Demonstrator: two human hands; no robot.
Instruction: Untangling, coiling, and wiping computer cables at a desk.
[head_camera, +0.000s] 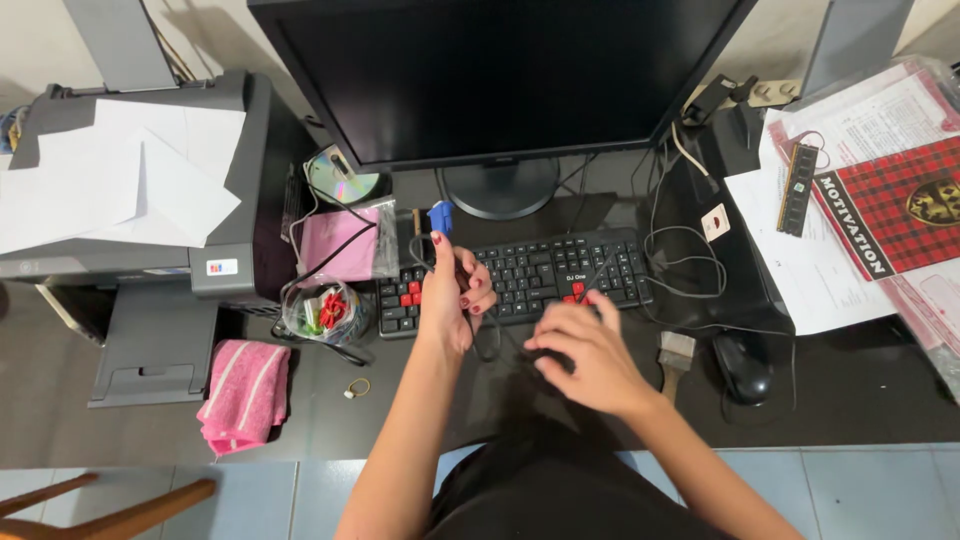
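Fingers of left hand (452, 292) clamped on thin black cable (487, 335) with blue plug (439, 216); right hand (590, 358) fingers pinch it above the counter (860, 390).

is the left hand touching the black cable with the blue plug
Touching: the head view shows the left hand closed around the black cable, its blue plug sticking up above the thumb.

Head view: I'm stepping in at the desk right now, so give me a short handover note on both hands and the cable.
Left hand: raised over the keyboard, gripping a black cable just below its blue plug.
Right hand: lower on the desk edge, fingers on the same cable.
Monitor is dark; mouse sits to the right.
Done: cable picked up.
Left: plug is not connected to anything.
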